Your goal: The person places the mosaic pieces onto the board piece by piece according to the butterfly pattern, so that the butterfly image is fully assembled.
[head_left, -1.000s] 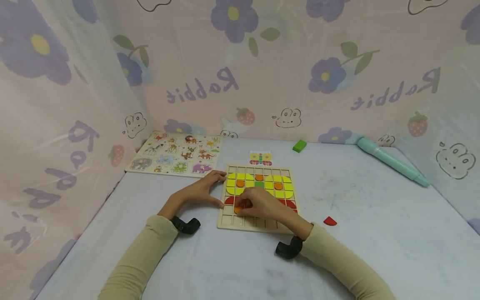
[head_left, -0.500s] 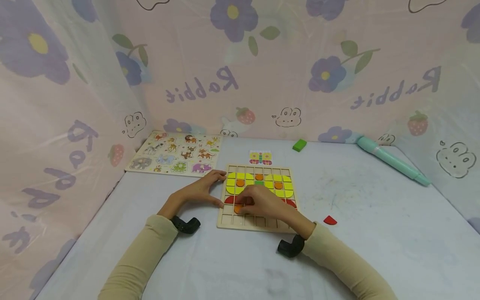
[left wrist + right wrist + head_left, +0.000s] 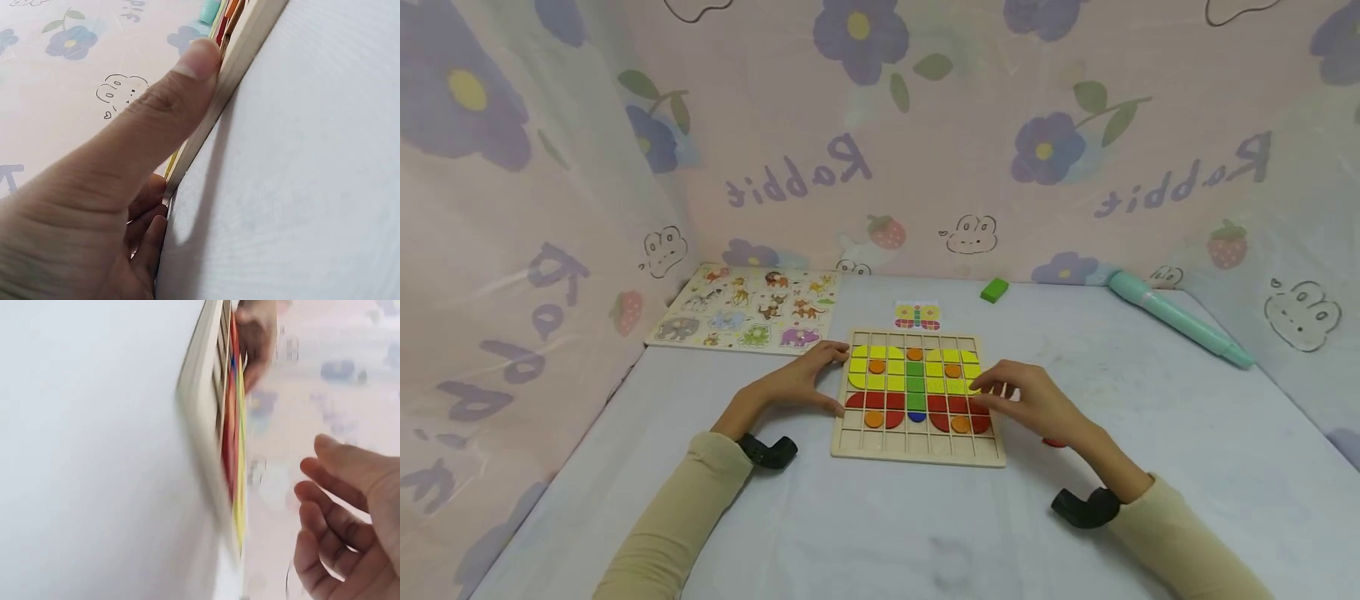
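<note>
A wooden grid board (image 3: 880, 447) lies in front of me, its cells filled with flat pieces in a butterfly pattern. Yellow tiles (image 3: 933, 370) make the upper wings, red tiles (image 3: 895, 401) the lower ones. An orange disc (image 3: 874, 419) sits flat in the lower left wing. My left hand (image 3: 801, 379) rests against the board's left edge; its extended thumb (image 3: 172, 94) presses the side in the left wrist view. At the board's right edge hovers my right hand (image 3: 1033, 402), holding nothing, with its fingers loosely bent. A red piece (image 3: 1054, 442) is partly hidden behind that hand.
Behind the board lies a small butterfly picture card (image 3: 917, 315). An animal puzzle board (image 3: 745, 308) is at the back left. Farther back are a green block (image 3: 995, 290) and a mint-green wand-shaped object (image 3: 1180, 317). Printed curtains (image 3: 925, 167) enclose the table.
My right hand has let go of the orange disc, which lies in its cell, and moved right to the board's edge. The left hand stays in place.
</note>
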Tool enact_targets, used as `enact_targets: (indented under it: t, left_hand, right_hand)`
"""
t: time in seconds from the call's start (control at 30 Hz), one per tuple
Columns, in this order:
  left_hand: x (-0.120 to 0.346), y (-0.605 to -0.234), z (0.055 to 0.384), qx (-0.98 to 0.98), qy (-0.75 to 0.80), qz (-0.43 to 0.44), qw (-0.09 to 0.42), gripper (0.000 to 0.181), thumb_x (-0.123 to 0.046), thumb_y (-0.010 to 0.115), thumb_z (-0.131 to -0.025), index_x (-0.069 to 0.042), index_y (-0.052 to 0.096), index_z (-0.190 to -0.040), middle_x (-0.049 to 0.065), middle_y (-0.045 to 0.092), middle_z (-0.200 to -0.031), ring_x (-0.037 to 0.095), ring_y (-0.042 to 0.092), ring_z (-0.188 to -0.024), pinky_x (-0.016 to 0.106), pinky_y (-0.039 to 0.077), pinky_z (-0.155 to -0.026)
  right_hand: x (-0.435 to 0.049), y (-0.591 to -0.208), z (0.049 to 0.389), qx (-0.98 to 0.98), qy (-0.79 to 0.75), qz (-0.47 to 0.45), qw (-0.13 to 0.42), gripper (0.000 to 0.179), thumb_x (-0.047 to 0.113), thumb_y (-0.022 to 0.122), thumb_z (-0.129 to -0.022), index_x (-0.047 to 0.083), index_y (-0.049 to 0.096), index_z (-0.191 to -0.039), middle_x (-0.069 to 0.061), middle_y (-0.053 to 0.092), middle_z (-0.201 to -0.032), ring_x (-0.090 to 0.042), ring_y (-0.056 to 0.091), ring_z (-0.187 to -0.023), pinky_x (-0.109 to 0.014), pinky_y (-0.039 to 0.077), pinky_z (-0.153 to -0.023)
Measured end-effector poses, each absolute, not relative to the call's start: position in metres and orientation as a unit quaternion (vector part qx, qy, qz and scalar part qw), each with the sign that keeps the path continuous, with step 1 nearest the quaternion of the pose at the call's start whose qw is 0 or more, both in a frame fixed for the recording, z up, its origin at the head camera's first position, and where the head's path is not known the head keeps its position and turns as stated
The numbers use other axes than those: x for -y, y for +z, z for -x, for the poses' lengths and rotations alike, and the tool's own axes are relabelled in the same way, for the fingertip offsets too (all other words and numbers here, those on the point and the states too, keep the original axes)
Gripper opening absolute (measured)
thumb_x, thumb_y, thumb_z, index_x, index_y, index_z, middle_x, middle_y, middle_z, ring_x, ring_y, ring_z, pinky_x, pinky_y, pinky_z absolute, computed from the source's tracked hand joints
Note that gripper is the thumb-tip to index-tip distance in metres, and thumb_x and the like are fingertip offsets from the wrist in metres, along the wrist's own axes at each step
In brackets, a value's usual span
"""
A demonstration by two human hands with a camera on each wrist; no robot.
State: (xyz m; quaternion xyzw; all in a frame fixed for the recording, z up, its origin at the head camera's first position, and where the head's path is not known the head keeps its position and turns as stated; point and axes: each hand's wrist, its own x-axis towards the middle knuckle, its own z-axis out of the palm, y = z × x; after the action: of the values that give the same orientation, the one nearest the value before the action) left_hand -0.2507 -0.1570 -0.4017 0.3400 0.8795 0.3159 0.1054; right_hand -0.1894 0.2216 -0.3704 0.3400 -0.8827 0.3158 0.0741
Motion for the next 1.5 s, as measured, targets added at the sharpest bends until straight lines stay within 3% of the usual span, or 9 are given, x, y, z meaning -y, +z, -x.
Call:
enact_targets:
  t: [0.13,0.27,0.5,0.6,0.87,1.17,1.5]
  left_hand:
    - [0.157,-0.401,0.249,-0.881,0.315,-0.336,0.107,0.087,-0.041,0.083,-0.066,-0.005,0.043,-0.135,0.009,0.028,-0.147,0.026,0.023,-0.138,0.045,0.019,-0.113]
    - [0.158,-0.401,0.249,-0.883,0.313,-0.333,0.105,0.087,-0.041,0.083,-0.066,-0.006,0.043,-0.135,0.008,0.028,-0.147,0.025,0.023,-0.138,0.044,0.019,-0.113]
    - [0.157,-0.402,0.250,-0.881,0.320,-0.333,0.105,0.086,-0.041,0.083,-0.066,-0.006,0.043,-0.134,0.008,0.028,-0.147,0.026,0.023,-0.137,0.045,0.020,-0.113]
    - [0.157,-0.403,0.250,-0.882,0.319,-0.331,0.107,0.086,-0.041,0.083,-0.066,-0.006,0.043,-0.134,0.008,0.028,-0.147,0.026,0.023,-0.137,0.045,0.019,-0.113]
    - [0.157,-0.402,0.251,-0.881,0.319,-0.331,0.108,0.087,-0.042,0.083,-0.066,-0.006,0.043,-0.134,0.007,0.028,-0.147,0.026,0.023,-0.138,0.045,0.019,-0.113]
    - [0.156,-0.403,0.250,-0.885,0.316,-0.324,0.109,0.088,-0.045,0.082,-0.066,-0.008,0.043,-0.135,0.006,0.028,-0.147,0.024,0.023,-0.138,0.044,0.020,-0.113]
    - [0.156,-0.402,0.248,-0.885,0.317,-0.323,0.110,0.088,-0.045,0.082,-0.066,-0.008,0.042,-0.136,0.006,0.028,-0.148,0.025,0.023,-0.138,0.045,0.020,-0.113]
  right_hand:
    - [-0.257,-0.375,0.184,0.892,0.300,-0.325,0.089,0.019,0.010,0.074,-0.079,0.013,0.069,-0.097,0.010,0.064,-0.088,-0.004,0.053,-0.075,-0.021,0.048,-0.062]
    - [-0.286,-0.377,0.178,0.898,0.299,-0.317,0.061,0.020,0.009,0.074,-0.079,0.014,0.069,-0.098,0.006,0.064,-0.092,-0.005,0.052,-0.078,-0.020,0.049,-0.064]
    - [-0.320,-0.375,0.170,0.869,0.335,-0.348,-0.104,0.028,0.014,0.069,-0.085,0.014,0.062,-0.112,-0.002,0.060,-0.109,-0.014,0.050,-0.088,-0.023,0.047,-0.072]
    - [-0.326,-0.376,0.170,0.856,0.340,-0.364,-0.140,0.029,0.012,0.066,-0.087,0.013,0.060,-0.115,-0.005,0.056,-0.114,-0.014,0.050,-0.092,-0.024,0.047,-0.075]
    - [-0.324,-0.380,0.171,0.862,0.333,-0.363,-0.120,0.024,0.010,0.067,-0.086,0.016,0.063,-0.109,-0.001,0.058,-0.106,-0.013,0.051,-0.089,-0.024,0.046,-0.070]
    - [-0.317,-0.383,0.170,0.890,0.310,-0.325,-0.080,0.032,0.025,0.075,-0.080,0.014,0.063,-0.108,0.004,0.062,-0.097,-0.012,0.052,-0.082,-0.022,0.047,-0.068]
    - [-0.315,-0.385,0.171,0.883,0.306,-0.349,-0.066,0.030,0.015,0.072,-0.082,0.010,0.063,-0.110,0.003,0.063,-0.098,-0.011,0.053,-0.081,-0.023,0.046,-0.068]
